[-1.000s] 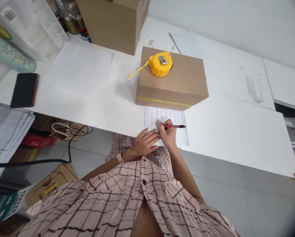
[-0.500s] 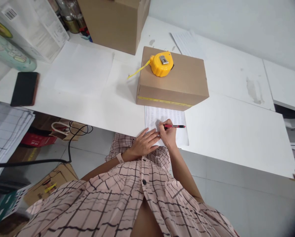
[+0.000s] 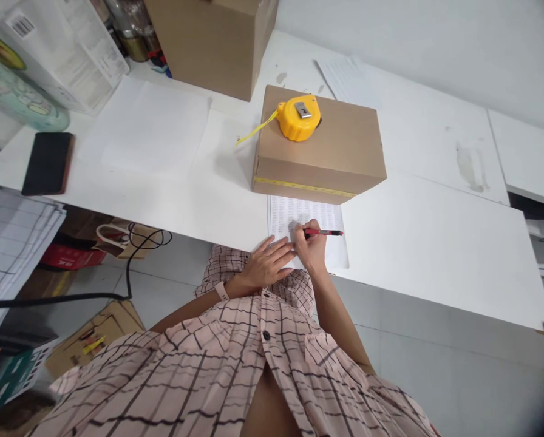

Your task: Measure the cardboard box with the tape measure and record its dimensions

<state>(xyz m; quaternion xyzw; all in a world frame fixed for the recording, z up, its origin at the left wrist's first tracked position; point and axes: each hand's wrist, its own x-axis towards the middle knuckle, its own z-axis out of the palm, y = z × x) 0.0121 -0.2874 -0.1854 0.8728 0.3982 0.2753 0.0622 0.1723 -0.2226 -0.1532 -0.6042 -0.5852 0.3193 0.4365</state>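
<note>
My right hand (image 3: 309,249) grips a red pen (image 3: 324,232) with its tip on a printed sheet of paper (image 3: 294,215) at the near edge of the white table (image 3: 436,243). Beside it my left hand (image 3: 267,264) lies flat with fingers stretched out, pressing the sheet's lower left corner. Just beyond the sheet stands a small cardboard box (image 3: 326,155) with a strip of yellow tape along its front. A yellow tape measure (image 3: 298,119) rests on top of the box, its blade end sticking out to the left.
A larger cardboard box (image 3: 208,42) stands at the back. Blank white sheets (image 3: 149,127) and a black phone (image 3: 48,164) lie on the left of the table. Another printed sheet (image 3: 345,76) lies at the back. Cables, bags and cartons sit on the floor at left.
</note>
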